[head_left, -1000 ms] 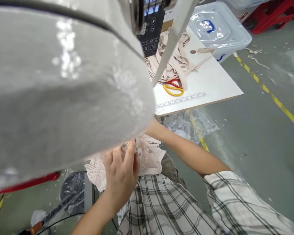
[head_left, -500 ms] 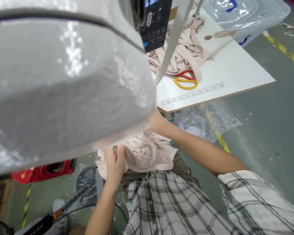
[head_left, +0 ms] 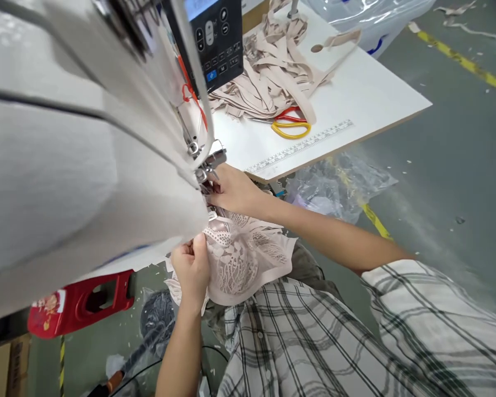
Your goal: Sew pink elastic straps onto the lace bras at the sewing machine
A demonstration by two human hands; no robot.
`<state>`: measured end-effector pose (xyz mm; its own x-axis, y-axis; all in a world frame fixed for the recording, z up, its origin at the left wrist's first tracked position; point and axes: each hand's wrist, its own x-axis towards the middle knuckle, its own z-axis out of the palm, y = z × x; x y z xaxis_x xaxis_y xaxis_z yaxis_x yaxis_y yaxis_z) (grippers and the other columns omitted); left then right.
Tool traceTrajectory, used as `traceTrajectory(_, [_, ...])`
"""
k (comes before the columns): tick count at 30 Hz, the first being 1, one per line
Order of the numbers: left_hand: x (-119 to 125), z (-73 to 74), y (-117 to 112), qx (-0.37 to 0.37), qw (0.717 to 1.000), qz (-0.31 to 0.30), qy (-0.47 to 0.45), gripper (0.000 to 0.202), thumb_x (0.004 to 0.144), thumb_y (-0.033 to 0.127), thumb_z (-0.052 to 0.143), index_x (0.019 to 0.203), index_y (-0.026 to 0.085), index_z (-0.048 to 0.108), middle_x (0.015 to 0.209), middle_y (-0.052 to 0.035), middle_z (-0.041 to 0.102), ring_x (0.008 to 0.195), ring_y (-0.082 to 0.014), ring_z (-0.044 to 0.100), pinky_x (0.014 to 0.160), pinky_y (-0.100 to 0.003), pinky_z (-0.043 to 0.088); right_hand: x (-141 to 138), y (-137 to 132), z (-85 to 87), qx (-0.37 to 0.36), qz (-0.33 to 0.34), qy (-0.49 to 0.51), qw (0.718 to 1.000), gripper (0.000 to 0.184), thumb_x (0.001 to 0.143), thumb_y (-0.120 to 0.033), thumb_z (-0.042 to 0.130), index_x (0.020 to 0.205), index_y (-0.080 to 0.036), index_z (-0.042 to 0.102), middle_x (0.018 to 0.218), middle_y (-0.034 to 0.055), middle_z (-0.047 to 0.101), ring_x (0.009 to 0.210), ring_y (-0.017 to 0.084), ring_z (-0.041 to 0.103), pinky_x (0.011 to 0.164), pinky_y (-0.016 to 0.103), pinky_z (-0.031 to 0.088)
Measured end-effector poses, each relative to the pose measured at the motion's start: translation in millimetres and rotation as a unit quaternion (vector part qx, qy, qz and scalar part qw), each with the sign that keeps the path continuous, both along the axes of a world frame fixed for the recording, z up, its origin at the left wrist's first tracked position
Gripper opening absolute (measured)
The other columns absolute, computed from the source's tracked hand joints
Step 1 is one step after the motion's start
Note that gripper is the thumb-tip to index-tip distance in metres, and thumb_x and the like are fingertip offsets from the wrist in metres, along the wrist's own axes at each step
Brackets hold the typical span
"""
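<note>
A pale pink lace fabric piece (head_left: 243, 256) hangs off the table edge over my lap, under the head of a white sewing machine (head_left: 86, 160). My left hand (head_left: 191, 267) is closed on the lace's left edge, fingers curled round it. My right hand (head_left: 231, 190) lies at the presser foot (head_left: 206, 165), fingers bent and pressed on the lace's upper edge beside the needle; its fingertips are partly hidden by the machine.
On the white table (head_left: 376, 94) lie a heap of beige straps (head_left: 268, 77), yellow and red scissors (head_left: 291, 124) and a printed ruler (head_left: 301, 146). The machine's black control panel (head_left: 215, 38) faces me. A clear plastic bag (head_left: 339, 184) and a red stool (head_left: 82, 303) sit on the floor.
The view has swung so the needle area and my right hand show. My left hand has slid a little up along the lace edge, still gripping it.
</note>
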<state>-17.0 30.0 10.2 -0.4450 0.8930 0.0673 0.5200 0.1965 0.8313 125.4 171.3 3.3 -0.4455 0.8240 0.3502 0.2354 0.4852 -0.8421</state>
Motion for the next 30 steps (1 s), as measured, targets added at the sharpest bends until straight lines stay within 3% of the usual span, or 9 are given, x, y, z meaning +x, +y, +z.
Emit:
traceTrajectory(14, [11,11.7,6,0.005,0.999,0.009,0.039,0.024,0.082,0.037,0.066,0.091,0.018,0.056,0.071,0.0034,0.054,0.061,-0.0124,0.054,0.058,-0.023,0.043,10,5,-3.5,0.001,0.024,0.055,0.998,0.011,0.078,-0.013,0.058,0.088,-0.016,0.059,0.106,0.0044,0.055,0.084,0.014,0.052,0.074,0.028,0.040])
traceTrajectory(16, [5,13.1,4,-0.023,1.000,0.011,0.017,0.025,0.084,0.041,0.065,0.093,0.018,0.057,0.072,0.0022,0.056,0.063,-0.0133,0.056,0.059,-0.024,0.045,8,4,-4.9,-0.003,0.022,0.064,0.998,0.011,0.078,-0.013,0.057,0.088,-0.016,0.059,0.107,0.0046,0.056,0.087,0.015,0.053,0.077,0.028,0.040])
traceTrajectory(18, [-3,12.9,-1,-0.084,0.994,-0.030,-0.059,0.030,0.086,0.047,0.063,0.093,0.019,0.060,0.074,-0.0002,0.060,0.066,-0.0150,0.058,0.061,-0.026,0.047,8,0,-5.0,-0.019,0.021,0.086,0.996,0.007,0.080,-0.014,0.057,0.086,-0.016,0.057,0.109,0.0053,0.055,0.090,0.015,0.053,0.079,0.029,0.041])
traceTrajectory(20, [-7,9.3,-11,-0.166,0.962,-0.093,-0.196,0.039,0.082,0.056,0.066,0.089,0.018,0.065,0.075,-0.0031,0.064,0.068,-0.0183,0.061,0.064,-0.030,0.050,15,-7,-1.4,-0.050,0.026,0.105,0.993,0.006,0.083,-0.020,0.059,0.082,-0.016,0.055,0.108,0.0053,0.055,0.087,0.014,0.052,0.077,0.029,0.041])
traceTrajectory(22, [2,1.8,-23,-0.242,0.895,-0.145,-0.346,0.050,0.069,0.063,0.075,0.084,0.016,0.068,0.072,-0.0058,0.067,0.069,-0.0230,0.064,0.066,-0.035,0.052,29,-17,7.5,-0.077,0.047,0.094,0.992,0.014,0.086,-0.024,0.061,0.077,-0.017,0.052,0.097,0.0032,0.056,0.081,0.013,0.050,0.073,0.028,0.040])
traceTrajectory(24, [23,-8.8,-36,-0.290,0.818,-0.198,-0.456,0.057,0.060,0.064,0.081,0.085,0.014,0.071,0.073,-0.0088,0.069,0.074,-0.0280,0.068,0.071,-0.039,0.053,48,-26,21.2,-0.080,0.090,0.055,0.991,0.017,0.087,-0.023,0.060,0.074,-0.018,0.050,0.084,0.0002,0.053,0.075,0.012,0.047,0.069,0.027,0.038])
traceTrajectory(26, [52,-21.4,-46,-0.306,0.761,-0.268,-0.505,0.063,0.061,0.066,0.080,0.093,0.012,0.072,0.079,-0.0118,0.071,0.081,-0.0305,0.069,0.077,-0.041,0.053,67,-36,34.2,-0.097,0.139,0.026,0.985,0.018,0.088,-0.023,0.060,0.074,-0.019,0.049,0.077,-0.0014,0.052,0.070,0.012,0.045,0.065,0.027,0.037])
traceTrajectory(28, [76,-36.4,-49,-0.301,0.752,-0.327,-0.486,0.070,0.067,0.075,0.070,0.097,0.011,0.071,0.082,-0.0127,0.071,0.082,-0.0284,0.068,0.078,-0.040,0.051,79,-44,37.4,-0.175,0.168,0.043,0.969,0.015,0.089,-0.027,0.060,0.079,-0.020,0.052,0.077,-0.0009,0.057,0.069,0.012,0.050,0.062,0.026,0.038])
traceTrajectory(30, [86,-53.9,-47,-0.292,0.776,-0.357,-0.430,0.077,0.069,0.084,0.057,0.091,0.012,0.070,0.077,-0.0106,0.069,0.073,-0.0232,0.065,0.071,-0.035,0.049,82,-50,23.3,-0.312,0.143,0.118,0.932,0.015,0.088,-0.032,0.063,0.085,-0.020,0.055,0.082,0.0012,0.063,0.071,0.013,0.058,0.060,0.025,0.042])
